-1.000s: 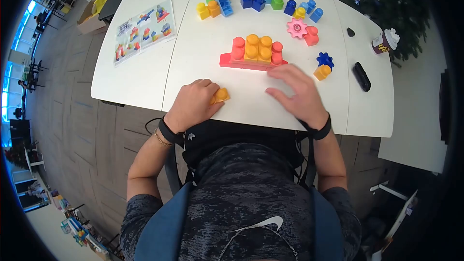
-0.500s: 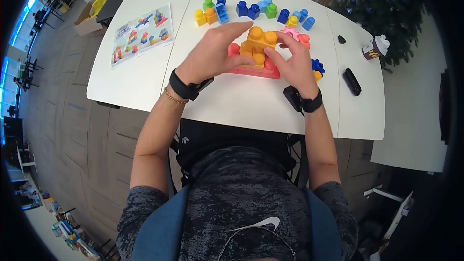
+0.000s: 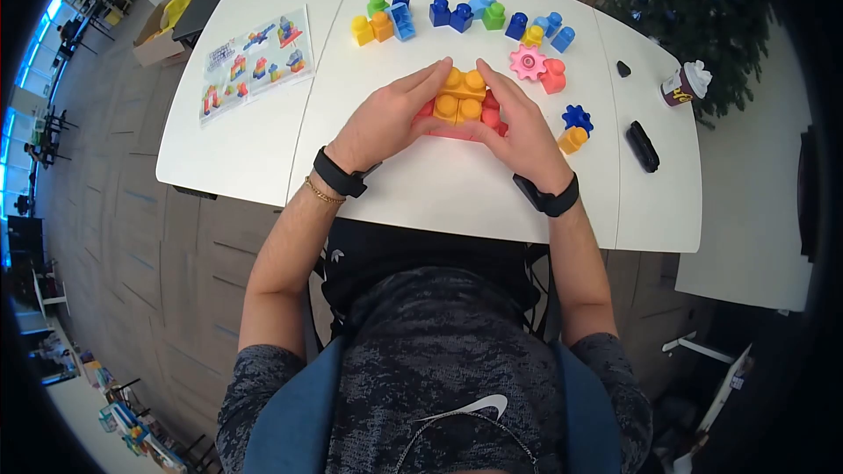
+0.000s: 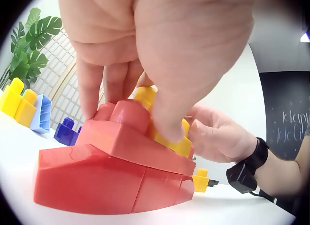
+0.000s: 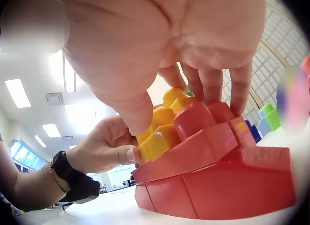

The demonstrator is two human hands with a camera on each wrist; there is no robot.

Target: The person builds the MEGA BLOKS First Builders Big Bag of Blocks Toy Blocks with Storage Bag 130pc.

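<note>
In the head view, a yellow-orange block sits above other yellow studs on a red base. My left hand holds the yellow blocks from the left; its thumb lies on a yellow block in the left wrist view, with fingers behind the red studs. From the right, my right hand grips them too, its thumb against a yellow block in the right wrist view. The red base stands upright on the table. The palms hide part of the stack.
Behind the hands lie several loose blocks, including yellow, dark blue and green. A pink gear, blue gear, black case and cup are at right; a picture sheet lies left.
A second ago my left hand was on a yellow block near the front edge. That block moved onto the stack; since half a second ago it sits lower, and both hands have closed in around it.
</note>
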